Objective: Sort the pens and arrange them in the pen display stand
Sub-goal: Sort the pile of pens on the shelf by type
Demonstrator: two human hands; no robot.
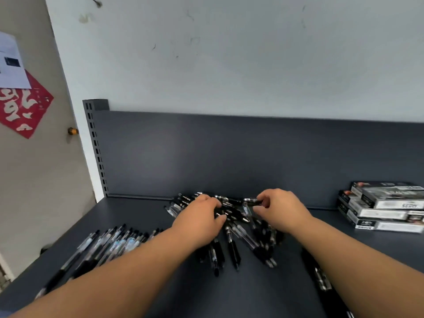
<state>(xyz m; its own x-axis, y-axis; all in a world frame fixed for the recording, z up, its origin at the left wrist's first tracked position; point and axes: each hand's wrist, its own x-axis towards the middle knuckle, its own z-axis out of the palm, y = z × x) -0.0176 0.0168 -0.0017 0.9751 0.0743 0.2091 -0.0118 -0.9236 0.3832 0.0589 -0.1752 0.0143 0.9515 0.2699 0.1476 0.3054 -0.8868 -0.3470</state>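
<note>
A loose heap of black pens (238, 228) lies in the middle of the dark grey shelf (241, 292), close to its back panel. My left hand (202, 216) rests on top of the heap with fingers curled round some of the pens. My right hand (278, 208) pinches one black pen (251, 200) with a silver tip at the far edge of the heap. A sorted row of clear-barrelled pens (107, 246) lies side by side at the left, partly hidden by my left forearm. No display stand is in view.
A stack of three pen boxes (385, 207) stands at the right by the back panel (229, 152). Single black pens (321, 278) lie under my right forearm. A slotted upright (95, 143) marks the shelf's left rear corner.
</note>
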